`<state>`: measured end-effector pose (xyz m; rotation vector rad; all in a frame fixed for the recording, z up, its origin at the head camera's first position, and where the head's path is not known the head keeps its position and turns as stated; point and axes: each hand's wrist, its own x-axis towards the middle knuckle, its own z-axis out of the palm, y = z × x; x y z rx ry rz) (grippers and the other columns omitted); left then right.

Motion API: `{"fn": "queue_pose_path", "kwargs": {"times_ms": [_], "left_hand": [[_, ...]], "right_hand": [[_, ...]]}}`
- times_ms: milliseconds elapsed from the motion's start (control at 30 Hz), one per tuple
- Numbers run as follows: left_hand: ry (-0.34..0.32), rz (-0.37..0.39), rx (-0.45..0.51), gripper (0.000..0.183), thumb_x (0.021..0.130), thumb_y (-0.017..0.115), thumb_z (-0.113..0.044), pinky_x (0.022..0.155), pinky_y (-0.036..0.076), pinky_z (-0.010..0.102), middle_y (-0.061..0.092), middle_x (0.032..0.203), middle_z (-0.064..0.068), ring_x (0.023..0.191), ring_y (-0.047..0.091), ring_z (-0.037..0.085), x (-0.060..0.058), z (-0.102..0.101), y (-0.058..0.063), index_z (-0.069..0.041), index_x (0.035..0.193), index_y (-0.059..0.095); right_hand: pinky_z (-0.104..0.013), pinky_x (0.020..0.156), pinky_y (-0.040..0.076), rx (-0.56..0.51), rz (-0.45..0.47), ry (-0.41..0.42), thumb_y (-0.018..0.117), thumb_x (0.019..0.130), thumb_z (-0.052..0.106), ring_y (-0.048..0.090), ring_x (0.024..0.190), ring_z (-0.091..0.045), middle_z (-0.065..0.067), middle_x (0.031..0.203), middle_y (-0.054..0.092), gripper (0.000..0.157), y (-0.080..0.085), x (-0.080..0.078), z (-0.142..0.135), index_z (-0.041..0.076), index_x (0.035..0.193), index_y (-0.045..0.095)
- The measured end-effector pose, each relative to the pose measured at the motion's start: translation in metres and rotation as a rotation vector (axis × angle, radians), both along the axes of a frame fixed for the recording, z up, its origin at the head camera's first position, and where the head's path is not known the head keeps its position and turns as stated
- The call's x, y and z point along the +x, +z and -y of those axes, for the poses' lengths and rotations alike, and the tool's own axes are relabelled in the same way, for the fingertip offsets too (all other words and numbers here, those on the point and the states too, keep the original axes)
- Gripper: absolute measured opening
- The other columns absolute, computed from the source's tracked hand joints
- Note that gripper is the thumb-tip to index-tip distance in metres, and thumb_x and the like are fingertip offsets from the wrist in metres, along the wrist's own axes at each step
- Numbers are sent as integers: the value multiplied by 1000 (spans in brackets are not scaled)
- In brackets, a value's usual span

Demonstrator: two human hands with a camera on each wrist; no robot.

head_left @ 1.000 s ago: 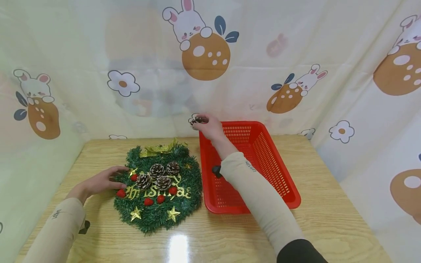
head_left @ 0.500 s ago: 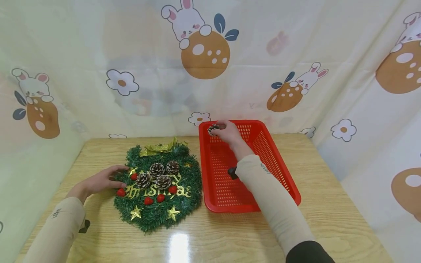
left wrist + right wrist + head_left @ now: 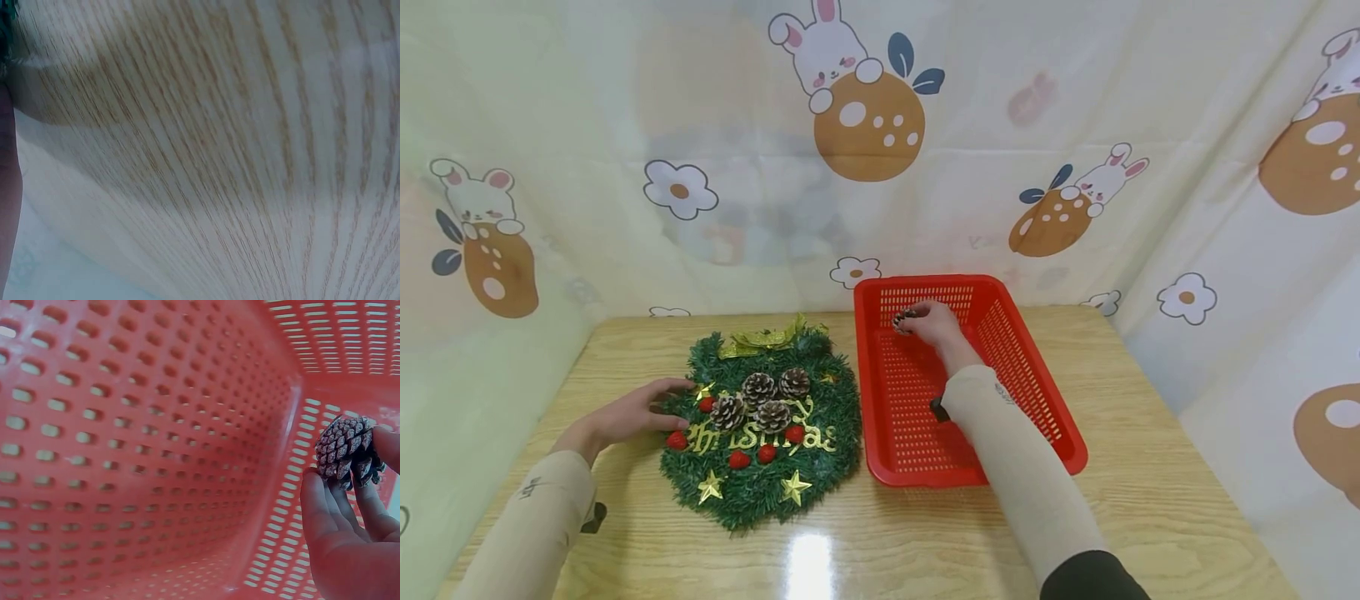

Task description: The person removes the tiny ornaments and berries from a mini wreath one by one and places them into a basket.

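Between thumb and fingers my right hand point(image 3: 934, 323) holds a brown pine cone point(image 3: 345, 450) with pale-tipped scales. Hand and cone are inside the red plastic basket point(image 3: 880, 467), near its far left corner. On the left lies a green tinsel wreath point(image 3: 752, 496) with gold letters, gold stars and small red berries. Several more pine cones point(image 3: 772, 417) sit grouped at its middle. My left hand point(image 3: 632, 412) rests at the wreath's left edge, fingers relaxed, its thumb near a red berry point(image 3: 677, 440). In the left wrist view only a strip of that hand shows.
A gold ribbon bow point(image 3: 763, 340) tops the wreath. The basket stands close on the wreath's right, on a wood-grain table point(image 3: 1150, 492). A curtain point(image 3: 737, 233) printed with rabbits and flowers hangs behind and at both sides.
My right hand has carried the pine cone rightward from above the basket's far left rim, then down into the basket. The left hand and the wreath have stayed in place.
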<state>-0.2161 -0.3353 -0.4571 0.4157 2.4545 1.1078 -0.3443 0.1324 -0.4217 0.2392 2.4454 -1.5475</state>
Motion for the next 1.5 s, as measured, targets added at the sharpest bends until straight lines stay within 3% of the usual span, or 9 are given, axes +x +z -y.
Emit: {"fn": "queue_pose_path", "kwargs": {"times_ms": [300,700,1133,1500], "left_hand": [[1,7,19,69,91,70,-25,100,32,68,31,146,32,132,29,57,-1,1,-2,-2,147,37],[-3,-6,7,69,92,69,-25,101,33,68,34,146,31,132,30,55,0,0,-2,-1,147,36],[4,0,10,69,92,69,-25,101,32,68,33,146,32,132,29,56,2,0,-3,-1,147,35],[-1,0,13,70,92,69,-26,101,33,68,33,147,30,132,31,54,-2,4,-5,-3,148,35]], "right_hand": [[-43,103,42,55,41,5,68,93,12,54,108,-29,-15,122,59,42,-17,0,-4,5,132,54],[-43,99,44,93,14,47,71,90,11,55,108,-29,-16,122,59,45,-25,-2,-2,3,132,55],[-44,101,43,106,41,72,70,91,11,52,107,-30,-14,121,59,43,-24,3,1,5,130,55],[-48,105,42,145,16,108,68,93,15,50,114,-31,-12,133,54,50,-13,5,3,8,139,51]]}}
